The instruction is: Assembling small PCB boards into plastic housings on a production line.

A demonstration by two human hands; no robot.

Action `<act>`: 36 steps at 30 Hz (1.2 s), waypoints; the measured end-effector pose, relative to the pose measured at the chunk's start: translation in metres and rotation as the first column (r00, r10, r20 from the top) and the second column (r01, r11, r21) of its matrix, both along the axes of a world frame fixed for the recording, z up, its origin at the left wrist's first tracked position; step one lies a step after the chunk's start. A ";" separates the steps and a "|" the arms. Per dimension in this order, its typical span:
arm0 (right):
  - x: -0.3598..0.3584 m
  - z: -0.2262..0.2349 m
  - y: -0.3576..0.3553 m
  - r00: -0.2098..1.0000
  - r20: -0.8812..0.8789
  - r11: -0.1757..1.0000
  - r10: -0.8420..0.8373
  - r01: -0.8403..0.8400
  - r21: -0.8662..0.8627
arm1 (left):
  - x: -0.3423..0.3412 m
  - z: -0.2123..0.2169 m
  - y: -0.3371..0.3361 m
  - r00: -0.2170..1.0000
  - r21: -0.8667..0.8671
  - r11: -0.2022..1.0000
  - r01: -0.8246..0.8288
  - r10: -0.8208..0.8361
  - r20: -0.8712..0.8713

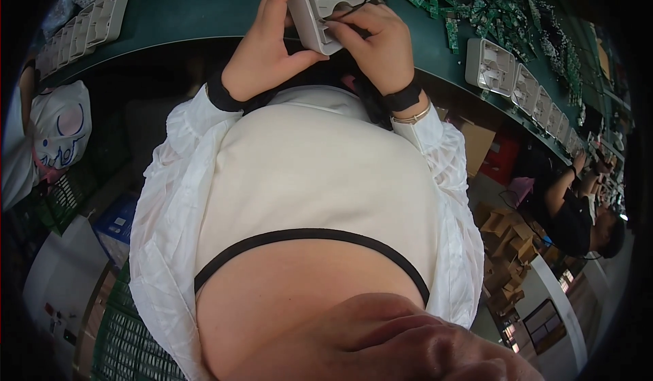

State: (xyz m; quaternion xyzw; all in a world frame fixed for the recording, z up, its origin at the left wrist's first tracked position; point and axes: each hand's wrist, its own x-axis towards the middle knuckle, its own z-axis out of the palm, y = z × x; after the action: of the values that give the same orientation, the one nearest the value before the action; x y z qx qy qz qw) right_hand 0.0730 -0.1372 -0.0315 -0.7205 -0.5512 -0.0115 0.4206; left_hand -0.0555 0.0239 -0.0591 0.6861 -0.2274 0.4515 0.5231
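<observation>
My left hand (269,51) is closed around a white open plastic housing (316,30), with its fingers along the left side and the thumb under the near edge. The housing is tilted up at the table's front edge, and its hollow inside with moulded ribs faces me. My right hand (381,47) reaches into the opening, thumb and forefinger pinched together near the inner wall. A thin dark strand, perhaps a wire, shows beside those fingertips; what they grip is too small to make out.
Green circuit boards (476,3) lie heaped on the green table (183,7) at the far right. White housings stand in rows at the right (490,67) and left (109,13). A co-worker (571,204) sits at the right; another person's sleeve (17,156) shows at the left.
</observation>
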 end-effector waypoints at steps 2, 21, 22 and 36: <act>-0.004 0.010 -0.006 0.978 -0.201 0.996 -0.057 0.042 -0.077 | -0.027 0.029 -0.003 0.818 0.077 0.987 -0.144 0.163 -0.551; 0.033 0.022 -0.032 0.982 -0.165 0.996 0.089 -0.091 -0.007 | -0.033 0.012 -0.001 0.606 0.122 0.960 -0.254 0.256 -0.753; 0.028 0.025 -0.029 0.970 -0.177 0.983 0.166 -0.177 -0.044 | -0.033 0.010 0.000 0.643 0.096 0.966 -0.240 0.233 -0.730; 0.003 0.028 -0.028 0.980 -0.183 0.997 -0.073 0.072 -0.012 | -0.036 0.018 -0.008 0.689 0.140 0.972 -0.188 0.232 -0.686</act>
State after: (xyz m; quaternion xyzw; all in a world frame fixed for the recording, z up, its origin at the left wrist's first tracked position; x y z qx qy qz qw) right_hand 0.0764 -0.1654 -0.0034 -0.7393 -0.4836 0.0411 0.4667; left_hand -0.0913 0.0159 -0.0413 0.8419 0.0535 0.2091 0.4947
